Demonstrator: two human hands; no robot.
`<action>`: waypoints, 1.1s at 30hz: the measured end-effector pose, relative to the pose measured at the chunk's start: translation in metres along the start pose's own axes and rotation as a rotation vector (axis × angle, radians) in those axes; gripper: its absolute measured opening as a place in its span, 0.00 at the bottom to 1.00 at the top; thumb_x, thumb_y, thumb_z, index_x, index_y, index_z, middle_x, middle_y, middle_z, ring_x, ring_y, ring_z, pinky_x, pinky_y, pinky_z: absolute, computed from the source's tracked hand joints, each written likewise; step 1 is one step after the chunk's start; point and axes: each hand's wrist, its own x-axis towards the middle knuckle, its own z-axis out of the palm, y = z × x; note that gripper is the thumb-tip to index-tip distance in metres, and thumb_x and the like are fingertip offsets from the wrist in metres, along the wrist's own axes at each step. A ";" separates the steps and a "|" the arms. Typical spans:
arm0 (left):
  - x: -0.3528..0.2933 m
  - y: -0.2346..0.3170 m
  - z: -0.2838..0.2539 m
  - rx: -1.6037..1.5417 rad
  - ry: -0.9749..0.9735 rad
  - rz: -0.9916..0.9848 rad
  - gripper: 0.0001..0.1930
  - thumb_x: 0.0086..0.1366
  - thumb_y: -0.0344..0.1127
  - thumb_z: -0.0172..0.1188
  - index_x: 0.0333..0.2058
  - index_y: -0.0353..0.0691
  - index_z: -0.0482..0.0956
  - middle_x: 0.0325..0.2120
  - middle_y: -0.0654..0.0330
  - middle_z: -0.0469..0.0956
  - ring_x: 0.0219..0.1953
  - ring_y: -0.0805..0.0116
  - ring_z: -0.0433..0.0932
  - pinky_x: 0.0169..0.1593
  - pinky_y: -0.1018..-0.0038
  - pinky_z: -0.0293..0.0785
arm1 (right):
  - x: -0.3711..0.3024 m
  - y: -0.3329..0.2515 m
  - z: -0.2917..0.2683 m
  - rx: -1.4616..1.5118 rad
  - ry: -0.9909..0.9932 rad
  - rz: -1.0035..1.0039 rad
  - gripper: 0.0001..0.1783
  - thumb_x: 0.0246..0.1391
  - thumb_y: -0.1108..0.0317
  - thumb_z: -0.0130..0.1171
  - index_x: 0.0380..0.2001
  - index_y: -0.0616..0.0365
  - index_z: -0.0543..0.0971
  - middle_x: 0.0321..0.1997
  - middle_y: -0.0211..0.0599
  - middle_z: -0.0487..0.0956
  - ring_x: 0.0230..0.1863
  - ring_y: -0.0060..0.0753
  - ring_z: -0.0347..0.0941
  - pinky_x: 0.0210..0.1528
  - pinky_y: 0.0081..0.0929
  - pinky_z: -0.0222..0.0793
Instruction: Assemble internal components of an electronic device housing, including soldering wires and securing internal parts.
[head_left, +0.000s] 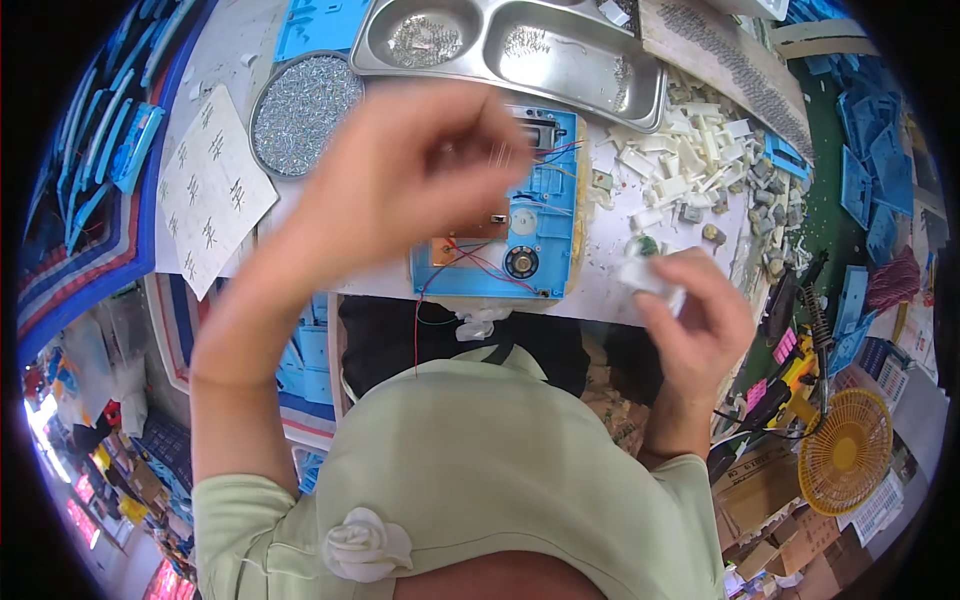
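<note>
My left hand [420, 170] is blurred above a blue plastic casing [562, 190]; its fingers look curled, but whether anything sits between them cannot be made out. The casing lies on the table with a round speaker [521, 262], a brown circuit board [490, 226] and thin red and blue wires inside. Part of it is hidden under the hand. To the right of the casing, my right hand [700, 310] pinches a small white plastic piece [636, 273] between thumb and fingers. A small green and silvery part [643, 243] shows at its upper end.
A round tray of small metal parts [305, 115] and a steel compartment tray [480, 70] stand at the back. White plastic pieces [690, 150] and small grey motors [768, 195] are heaped at right. A marked paper sheet [212, 190] lies left. A yellow fan [845, 452] stands lower right.
</note>
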 end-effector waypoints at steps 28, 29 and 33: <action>0.015 -0.040 0.068 0.748 -0.010 0.304 0.07 0.60 0.31 0.66 0.36 0.39 0.80 0.29 0.58 0.79 0.31 0.57 0.81 0.34 0.62 0.76 | 0.024 0.047 0.013 0.799 -0.037 0.572 0.17 0.74 0.62 0.48 0.58 0.61 0.69 0.51 0.60 0.82 0.48 0.42 0.83 0.45 0.25 0.76; 0.017 -0.044 0.072 0.749 -0.013 0.306 0.07 0.60 0.31 0.66 0.35 0.39 0.79 0.29 0.58 0.79 0.31 0.56 0.81 0.34 0.61 0.76 | 0.025 0.046 0.012 0.789 -0.033 0.543 0.17 0.73 0.62 0.49 0.57 0.62 0.70 0.51 0.59 0.82 0.48 0.42 0.83 0.45 0.25 0.76; 0.010 -0.042 0.060 0.602 0.054 0.343 0.05 0.59 0.28 0.67 0.33 0.38 0.80 0.29 0.59 0.79 0.30 0.60 0.80 0.32 0.66 0.76 | 0.013 0.036 0.000 0.488 -0.011 0.408 0.17 0.65 0.67 0.61 0.53 0.61 0.76 0.49 0.50 0.83 0.48 0.40 0.81 0.46 0.26 0.75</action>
